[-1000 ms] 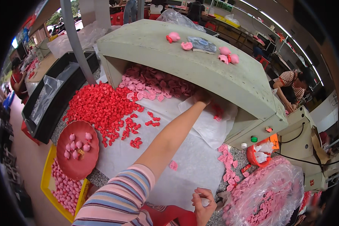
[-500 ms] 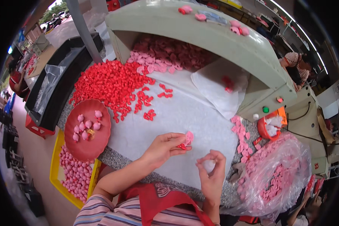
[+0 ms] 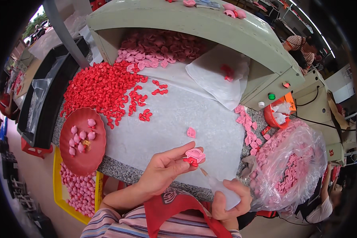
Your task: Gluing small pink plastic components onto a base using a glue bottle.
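Observation:
Between the fingertips of my left hand (image 3: 159, 169) is a pink plastic shell piece (image 3: 195, 154), hollow side up, with a small red piece (image 3: 191, 162) at its lower edge. My right hand (image 3: 236, 200) is wrapped round a translucent squeeze bottle (image 3: 225, 195). Its thin nozzle points toward the held shell, with a small gap between them. Beyond my left fingertips, a loose pink shell half (image 3: 191, 132) lies on the white sheet (image 3: 162, 129).
Red pieces (image 3: 103, 85) are heaped at the left, beside a red plate (image 3: 83, 162) of assembled pink figures. A yellow crate (image 3: 59, 192) holds more. Pink shells lie under the green-grey machine housing (image 3: 178, 29). A clear bag (image 3: 305, 178) of pink parts and a red basket (image 3: 271, 117) stand right.
The squeeze bottle has turned so its nozzle points at the shell in my left hand. A loose pink shell half now lies on the sheet. The whole view has shifted somewhat.

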`<action>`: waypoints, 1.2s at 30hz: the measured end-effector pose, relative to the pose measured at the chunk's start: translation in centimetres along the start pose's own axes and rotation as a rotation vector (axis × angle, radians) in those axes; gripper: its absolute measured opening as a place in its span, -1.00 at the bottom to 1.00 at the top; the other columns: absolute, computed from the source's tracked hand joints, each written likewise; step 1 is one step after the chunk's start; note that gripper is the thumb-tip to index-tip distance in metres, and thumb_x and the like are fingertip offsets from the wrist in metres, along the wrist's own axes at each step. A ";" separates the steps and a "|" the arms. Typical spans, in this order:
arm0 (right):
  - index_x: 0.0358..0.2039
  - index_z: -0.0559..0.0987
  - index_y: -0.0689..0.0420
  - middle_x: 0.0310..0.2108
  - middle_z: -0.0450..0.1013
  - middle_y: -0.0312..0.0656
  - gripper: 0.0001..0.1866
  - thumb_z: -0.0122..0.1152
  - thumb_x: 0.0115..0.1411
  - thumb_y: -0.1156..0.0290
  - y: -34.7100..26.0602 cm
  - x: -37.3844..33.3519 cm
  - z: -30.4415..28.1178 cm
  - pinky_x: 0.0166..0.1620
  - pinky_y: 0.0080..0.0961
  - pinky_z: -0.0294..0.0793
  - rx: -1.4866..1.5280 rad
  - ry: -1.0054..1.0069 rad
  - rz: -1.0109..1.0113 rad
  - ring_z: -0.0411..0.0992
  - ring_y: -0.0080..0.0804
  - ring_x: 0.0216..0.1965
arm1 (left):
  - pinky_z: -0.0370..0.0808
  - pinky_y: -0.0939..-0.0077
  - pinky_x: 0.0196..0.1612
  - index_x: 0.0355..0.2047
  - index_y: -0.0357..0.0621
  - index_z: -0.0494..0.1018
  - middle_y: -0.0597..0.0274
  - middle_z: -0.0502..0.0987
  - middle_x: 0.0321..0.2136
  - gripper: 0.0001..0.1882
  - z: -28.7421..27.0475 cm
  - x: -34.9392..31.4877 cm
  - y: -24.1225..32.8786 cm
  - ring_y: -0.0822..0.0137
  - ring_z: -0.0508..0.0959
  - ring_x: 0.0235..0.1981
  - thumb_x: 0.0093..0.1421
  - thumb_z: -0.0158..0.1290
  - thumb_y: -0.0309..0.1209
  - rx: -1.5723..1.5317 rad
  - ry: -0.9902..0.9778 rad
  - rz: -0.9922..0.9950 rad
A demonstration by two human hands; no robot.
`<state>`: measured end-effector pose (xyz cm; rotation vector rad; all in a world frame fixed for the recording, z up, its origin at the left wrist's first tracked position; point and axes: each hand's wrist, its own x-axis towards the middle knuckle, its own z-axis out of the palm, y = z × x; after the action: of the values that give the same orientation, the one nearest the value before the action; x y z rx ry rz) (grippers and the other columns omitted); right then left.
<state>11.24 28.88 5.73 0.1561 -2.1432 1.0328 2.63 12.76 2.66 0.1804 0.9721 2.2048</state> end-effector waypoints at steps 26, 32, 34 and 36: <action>-0.38 0.45 0.20 -0.67 0.38 -0.29 -0.67 0.27 -0.26 0.57 -0.2 1.0 0.8 -0.69 -0.65 0.23 -0.009 -0.101 -0.039 0.30 -0.47 -0.77 | 0.35 0.44 -0.01 0.08 -0.34 0.19 -0.14 0.30 0.03 -0.53 0.3 0.2 0.2 0.26 0.39 0.00 0.14 -0.04 -0.57 0.100 -0.008 0.039; -0.37 0.44 0.20 -0.66 0.38 -0.29 -0.66 0.27 -0.26 0.57 -0.2 1.0 0.7 -0.68 -0.65 0.24 -0.010 -0.128 -0.024 0.31 -0.46 -0.76 | 0.33 0.42 0.01 0.08 -0.34 0.19 -0.15 0.29 0.03 -0.53 0.3 0.2 0.2 0.24 0.38 0.01 0.14 -0.05 -0.57 0.092 -0.013 0.028; -0.37 0.44 0.20 -0.66 0.38 -0.29 -0.66 0.27 -0.25 0.57 -0.2 1.1 0.7 -0.68 -0.65 0.24 -0.013 -0.127 -0.023 0.30 -0.46 -0.76 | 0.33 0.41 0.02 0.08 -0.34 0.19 -0.15 0.29 0.03 -0.53 0.3 0.2 0.2 0.24 0.38 0.01 0.14 -0.05 -0.57 0.093 -0.011 0.024; -0.37 0.44 0.20 -0.66 0.38 -0.29 -0.66 0.27 -0.25 0.58 -0.2 1.1 0.7 -0.68 -0.65 0.24 -0.017 -0.126 -0.022 0.30 -0.46 -0.76 | 0.33 0.40 0.02 0.08 -0.34 0.19 -0.15 0.29 0.03 -0.54 0.3 0.2 0.2 0.23 0.38 0.01 0.14 -0.06 -0.57 0.091 -0.021 0.022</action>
<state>10.14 28.50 6.30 0.2424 -2.2580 1.0154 2.48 12.92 3.00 0.2571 1.0641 2.1758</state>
